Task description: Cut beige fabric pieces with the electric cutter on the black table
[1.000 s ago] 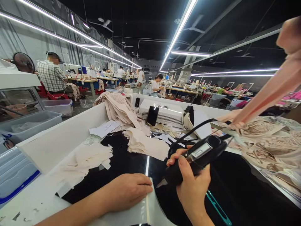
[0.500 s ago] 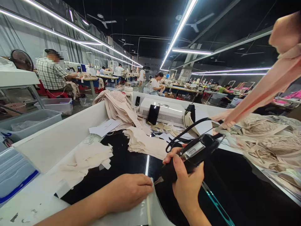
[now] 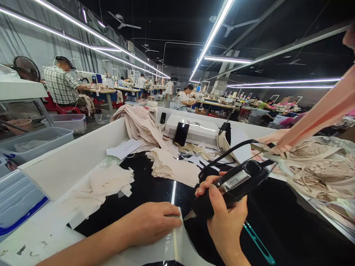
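Head view. A black handheld cutting tool (image 3: 231, 188) is being gripped by the right hand (image 3: 226, 225), fingers curled fully around its body, at 5 o'clock of the frame; its pointed tip (image 3: 188, 215) is being held just beside the edge of a clear plastic sheet (image 3: 177, 244). The sheet is being pressed onto the black tabletop (image 3: 277, 221) by the left hand (image 3: 151, 223), laid flat with fingers extended and nothing grasped, at 6 o'clock. The step in hand is judged to be trimming or sealing along the sheet's edge; the next move would call for the tip being brought steadily onto that edge while the sheet is being kept flat.

Counted: one tool, one cord (image 3: 222, 155) being trailed toward 1 o'clock, one sheet, two hands of the wearer. One white machine (image 3: 194, 133) is being shown at 12 o'clock, with one dark phone (image 3: 181, 134) leaning against it. Three piles of beige fabric pieces (image 3: 169, 166) are lying at 9 to 12 o'clock. One teal-handled implement (image 3: 256, 242) is lying at 4 o'clock. A pink strip (image 3: 318, 114) is being held up at 2 o'clock by another person.
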Demonstrator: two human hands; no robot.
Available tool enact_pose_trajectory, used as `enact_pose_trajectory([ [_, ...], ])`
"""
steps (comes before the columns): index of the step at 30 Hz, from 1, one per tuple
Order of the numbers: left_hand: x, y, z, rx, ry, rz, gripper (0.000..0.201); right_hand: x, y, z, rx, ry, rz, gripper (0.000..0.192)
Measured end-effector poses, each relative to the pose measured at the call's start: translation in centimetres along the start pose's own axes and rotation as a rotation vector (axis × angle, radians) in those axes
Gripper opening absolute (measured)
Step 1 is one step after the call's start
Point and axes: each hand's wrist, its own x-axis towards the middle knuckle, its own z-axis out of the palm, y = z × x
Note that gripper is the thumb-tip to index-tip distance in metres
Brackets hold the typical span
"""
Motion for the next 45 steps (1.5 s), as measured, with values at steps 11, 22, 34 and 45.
enact_pose_trajectory([
  [11, -0.3, -0.3, 0.1, 0.002, -0.018, -0.002, 0.023, -0.6, 0.5, -0.2, -0.018, -0.017, -0.006, 0.034],
  [22, 0.6, 0.8, -0.4, 0.053, 0.066, 0.09, 0.019, -0.4, -1.0, -0.9, 0.0, -0.005, 0.001, 0.037],
  [34, 0.5, 1.7, -0.6, 0.102, -0.019, 0.115, 0.013, -1.2, -0.7, -0.9, 0.01, -0.034, 0.008, 0.037],
  [45, 0.1, 2.0, -0.7, 0.105, -0.004, 0.109, 0.017, -1.6, -0.4, -0.8, -0.006, -0.05, -0.005, 0.034],
])
